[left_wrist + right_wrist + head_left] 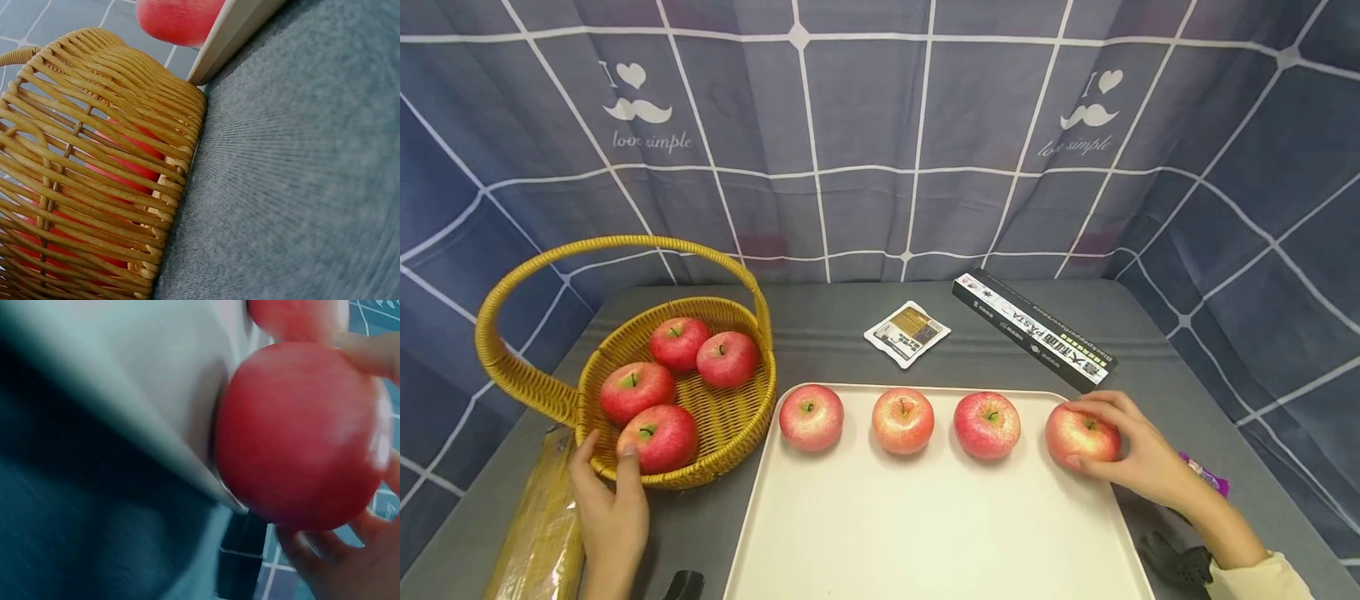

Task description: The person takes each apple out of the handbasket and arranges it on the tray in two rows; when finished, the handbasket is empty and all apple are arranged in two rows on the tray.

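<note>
Four apples sit in a row along the far edge of a cream tray (925, 533) in the head view. My right hand (1138, 454) curls its fingers around the rightmost apple (1078, 435), at the tray's far right corner. Left of the tray, a wicker basket (730, 425) holds four more apples. My left hand (610, 500) grips the basket's near rim, fingertips just touching the nearest basket apple (658, 437). Beyond the tray lie a small packet (907, 332) and a long dark pasta box (1033, 328).

From my left wrist, the basket's woven wall (100, 169) fills the left, red showing through; the tray's corner (234, 34) lies beyond; my hand is out of sight.

From my right wrist, the held apple (303, 434) rests at the tray's edge (125, 406), my fingers (369, 353) wrapped around it.
</note>
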Available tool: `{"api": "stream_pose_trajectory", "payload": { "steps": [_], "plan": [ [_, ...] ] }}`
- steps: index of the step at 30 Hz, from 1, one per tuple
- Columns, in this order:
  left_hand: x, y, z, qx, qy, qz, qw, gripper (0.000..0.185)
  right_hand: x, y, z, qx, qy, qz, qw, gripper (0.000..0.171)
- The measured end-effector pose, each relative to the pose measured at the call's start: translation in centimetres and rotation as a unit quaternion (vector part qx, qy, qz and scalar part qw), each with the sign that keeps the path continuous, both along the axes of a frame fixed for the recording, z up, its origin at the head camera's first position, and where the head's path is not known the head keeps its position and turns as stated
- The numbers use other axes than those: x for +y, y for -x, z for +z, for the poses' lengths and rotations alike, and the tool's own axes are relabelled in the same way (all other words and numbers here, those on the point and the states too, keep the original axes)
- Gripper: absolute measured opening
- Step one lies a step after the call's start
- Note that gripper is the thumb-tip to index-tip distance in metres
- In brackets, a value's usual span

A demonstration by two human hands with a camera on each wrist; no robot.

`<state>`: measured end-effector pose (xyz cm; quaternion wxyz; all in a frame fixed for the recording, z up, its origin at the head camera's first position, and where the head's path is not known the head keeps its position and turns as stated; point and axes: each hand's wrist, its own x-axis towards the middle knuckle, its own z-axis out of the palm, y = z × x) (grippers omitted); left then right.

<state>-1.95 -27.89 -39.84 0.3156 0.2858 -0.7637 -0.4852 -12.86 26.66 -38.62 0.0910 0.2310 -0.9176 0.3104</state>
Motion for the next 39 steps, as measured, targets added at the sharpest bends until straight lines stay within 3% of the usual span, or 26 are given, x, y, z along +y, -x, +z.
{"api": "stream_pose_trajectory", "payload": {
  "steps": [4,8,11,16,22,28,31,35,37,39],
  "plan": [
    [-0.1,0.0,0.0,-0.007,0.002,0.000,1.0000,0.052,-0.3,-0.6,-0.6,0.003,-0.001,0.017,1.000,0.068],
    [-0.1,-0.1,-0.1,-0.007,0.006,0.001,1.0000,0.052,-0.6,-0.9,-0.1,0.005,-0.025,0.024,0.999,0.076],
    [-0.1,-0.3,-0.3,-0.006,0.010,0.003,0.9999,0.052,-1.2,-1.0,1.3,-0.008,-0.025,0.039,0.999,0.083],
    [-0.1,-0.6,-0.5,-0.009,0.011,0.007,0.9999,0.052,-4.7,-0.5,4.8,-0.006,0.040,0.087,0.995,0.081],
    [-0.3,-0.3,-0.4,0.016,0.024,0.000,0.9996,0.051,-15.3,0.4,8.0,-0.017,0.094,0.182,0.979,0.066],
    [-0.2,0.1,-0.4,0.012,0.023,-0.007,0.9996,0.051,-28.7,1.2,8.1,-0.027,0.097,0.303,0.948,0.056],
    [-0.2,0.1,-0.4,0.006,0.021,-0.006,0.9997,0.051,-35.0,1.2,7.2,-0.033,0.042,0.324,0.945,0.056],
    [-0.3,0.0,-0.3,0.006,0.018,-0.012,0.9997,0.052,-41.7,1.0,5.8,-0.029,-0.085,0.323,0.942,0.061],
    [-0.4,-0.1,-0.2,0.008,0.018,-0.015,0.9997,0.051,-44.0,1.0,5.1,-0.030,-0.133,0.331,0.934,0.063],
    [-0.5,-0.1,-0.1,0.010,0.020,-0.015,0.9996,0.050,-45.5,1.2,4.4,-0.048,-0.147,0.350,0.924,0.066]
  ]
}}
